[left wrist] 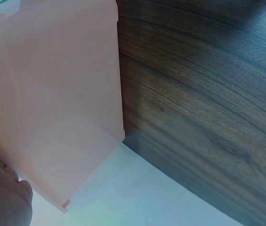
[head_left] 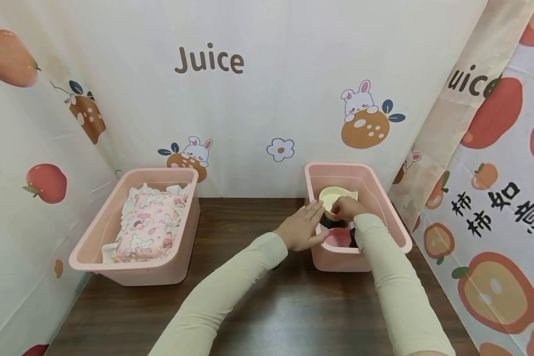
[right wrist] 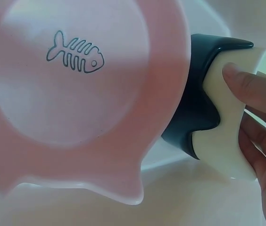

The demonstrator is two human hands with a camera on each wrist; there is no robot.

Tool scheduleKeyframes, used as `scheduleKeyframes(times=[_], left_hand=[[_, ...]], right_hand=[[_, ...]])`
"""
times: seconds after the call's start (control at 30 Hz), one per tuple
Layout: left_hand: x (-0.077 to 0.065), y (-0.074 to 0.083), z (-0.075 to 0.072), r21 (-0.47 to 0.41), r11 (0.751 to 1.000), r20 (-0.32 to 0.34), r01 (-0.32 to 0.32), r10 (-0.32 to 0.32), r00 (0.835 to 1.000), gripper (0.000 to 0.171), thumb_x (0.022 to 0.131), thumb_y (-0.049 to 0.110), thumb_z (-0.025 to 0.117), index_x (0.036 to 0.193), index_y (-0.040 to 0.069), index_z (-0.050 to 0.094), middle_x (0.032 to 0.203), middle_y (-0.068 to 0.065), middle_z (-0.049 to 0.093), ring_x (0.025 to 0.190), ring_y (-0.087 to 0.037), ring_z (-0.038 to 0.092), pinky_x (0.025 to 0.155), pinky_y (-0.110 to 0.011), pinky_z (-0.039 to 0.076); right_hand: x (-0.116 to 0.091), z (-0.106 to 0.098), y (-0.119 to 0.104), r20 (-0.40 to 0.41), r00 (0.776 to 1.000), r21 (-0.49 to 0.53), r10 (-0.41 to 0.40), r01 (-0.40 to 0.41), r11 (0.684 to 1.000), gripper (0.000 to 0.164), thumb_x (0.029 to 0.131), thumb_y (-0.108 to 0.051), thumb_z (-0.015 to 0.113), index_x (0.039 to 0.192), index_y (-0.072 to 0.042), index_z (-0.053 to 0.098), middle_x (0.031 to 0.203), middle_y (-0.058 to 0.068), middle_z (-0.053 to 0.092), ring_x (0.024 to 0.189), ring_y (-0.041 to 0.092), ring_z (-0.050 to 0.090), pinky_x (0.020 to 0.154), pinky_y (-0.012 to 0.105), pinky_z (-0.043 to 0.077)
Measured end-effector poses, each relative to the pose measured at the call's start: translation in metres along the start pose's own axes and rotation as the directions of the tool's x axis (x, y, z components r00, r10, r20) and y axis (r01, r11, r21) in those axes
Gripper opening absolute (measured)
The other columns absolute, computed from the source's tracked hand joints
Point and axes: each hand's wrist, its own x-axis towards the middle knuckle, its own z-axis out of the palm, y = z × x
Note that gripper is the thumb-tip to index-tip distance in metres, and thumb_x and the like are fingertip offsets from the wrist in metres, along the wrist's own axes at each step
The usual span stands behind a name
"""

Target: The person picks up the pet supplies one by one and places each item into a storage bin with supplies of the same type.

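My right hand [head_left: 346,208] reaches down into the right pink bin [head_left: 384,217] and pinches the rim of a cream bowl [right wrist: 227,94], thumb on the outside and fingers on the other side. A dark green bowl [right wrist: 192,89] with a wavy, pointed rim surrounds the cream bowl's lower part. Beside them in the bin is a pink cat-eared plate [right wrist: 76,103] with a fishbone drawing, largely hidden from the head view by the right arm. My left hand [head_left: 299,228] rests on that bin's left rim, its fingers straight; only part of this hand [left wrist: 5,190] shows in the left wrist view.
Another pink bin [head_left: 187,247] stands on the left, holding a frilled pink pillow [head_left: 149,225] with cartoon prints. Both bins are on a dark wooden table [head_left: 267,306]. Printed curtains [head_left: 267,99] close off the back and both sides.
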Motion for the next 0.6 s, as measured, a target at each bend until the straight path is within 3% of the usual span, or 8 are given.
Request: scheduleKeyframes(times=[0.37, 0.6], left_hand=[[0.003, 0.001, 0.001, -0.027, 1.000, 0.004, 0.008, -0.008, 1.000, 0.074, 0.099, 0.051, 0.034, 0.154, 0.006, 0.014, 0.162, -0.007, 0.006, 0.148, -0.020, 0.005, 0.119, -0.033, 0.010], [0.006, -0.002, -0.006, -0.028, 0.999, 0.057, 0.045, -0.044, 0.997, 0.078, 0.099, 0.057, 0.028, 0.154, 0.007, 0.007, 0.162, -0.006, 0.000, 0.148, -0.021, 0.003, 0.119, -0.037, 0.011]], right_hand=[[0.001, -0.007, -0.005, 0.066, 0.998, 0.001, 0.017, -0.018, 1.000, 0.026, 0.085, -0.014, 0.064, 0.060, -0.006, 0.066, 0.052, -0.004, 0.052, 0.052, 0.010, 0.044, 0.054, 0.024, 0.040], [0.003, -0.032, -0.027, 0.071, 0.996, -0.062, -0.051, 0.055, 0.997, 0.019, 0.090, -0.015, 0.063, 0.092, 0.001, 0.074, 0.083, 0.011, 0.071, 0.074, 0.022, 0.064, 0.073, 0.039, 0.053]])
